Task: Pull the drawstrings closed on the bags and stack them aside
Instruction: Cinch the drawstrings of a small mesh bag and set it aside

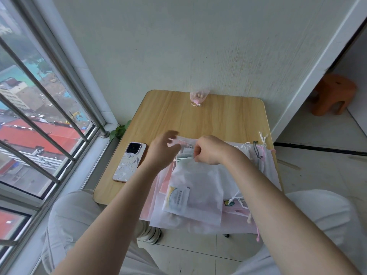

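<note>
1. A person is sitting at a small wooden table (208,116) with a loose heap of thin drawstring bags (200,195) spread across its near half and hanging over the near edge.
2. The top white bag (198,181) is lying flat on the heap, with its mouth at the far end, right under both hands.
3. The right hand (208,150) is curling into a fist at the mouth of that bag and appears to be pinching its white drawstring (182,159), which is running off to the left.
4. The left hand (163,148) is hovering just left of it with fingers spread and blurred; I cannot tell whether it is holding anything.
5. One small pink pouch (198,97), already cinched, is standing at the far edge against the wall.
6. A phone (130,162) is lying on the table, near the left of the heap.
7. Risks, as I judge them:
   - Pulling one cord without anchoring the mouth is likely to drag the whole bag, and the slippery sheets beneath could slide off the near edge.
   - Cords from neighbouring bags at the right are lying tangled together, so a tug could snag a second bag.
   - A sweeping left hand could knock the phone toward the table edge.
</note>
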{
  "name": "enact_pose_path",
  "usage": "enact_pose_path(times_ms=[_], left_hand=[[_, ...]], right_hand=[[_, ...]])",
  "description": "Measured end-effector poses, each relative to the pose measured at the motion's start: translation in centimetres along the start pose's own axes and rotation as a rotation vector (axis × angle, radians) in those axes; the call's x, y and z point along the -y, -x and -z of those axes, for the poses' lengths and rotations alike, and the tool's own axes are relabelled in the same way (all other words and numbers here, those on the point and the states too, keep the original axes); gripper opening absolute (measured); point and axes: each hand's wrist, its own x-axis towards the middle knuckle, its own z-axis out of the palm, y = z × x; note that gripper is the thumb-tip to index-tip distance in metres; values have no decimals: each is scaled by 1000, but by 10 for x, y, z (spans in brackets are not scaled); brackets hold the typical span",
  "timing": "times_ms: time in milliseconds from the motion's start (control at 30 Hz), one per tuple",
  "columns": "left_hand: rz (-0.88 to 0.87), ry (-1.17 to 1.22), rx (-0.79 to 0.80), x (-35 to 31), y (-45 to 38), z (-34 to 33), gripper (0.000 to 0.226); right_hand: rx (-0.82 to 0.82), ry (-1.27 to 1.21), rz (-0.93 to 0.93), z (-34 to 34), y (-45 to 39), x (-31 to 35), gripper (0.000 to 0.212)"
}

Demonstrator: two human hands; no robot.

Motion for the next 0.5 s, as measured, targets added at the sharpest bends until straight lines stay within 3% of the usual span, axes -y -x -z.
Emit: enact_pose_path(times_ms=[67, 133, 267, 400, 500], left_hand=[[-51, -102, 292, -16, -1, 1, 28], [-70, -301, 451, -29, -3, 3, 25], [-106, -418, 481, -28, -13, 6, 22], [-143, -534, 364, -21, -18, 9, 15], [-109, -597, 341, -21, -17, 15, 46]], right_hand=[[-23, -34, 22, 0, 1, 3, 13], [-58, -64, 44, 0, 1, 4, 14], [-122, -103, 59, 1, 1, 4, 13], [-139, -111, 76, 0, 3, 3, 17], [-82, -132, 86, -3, 3, 2, 20]])
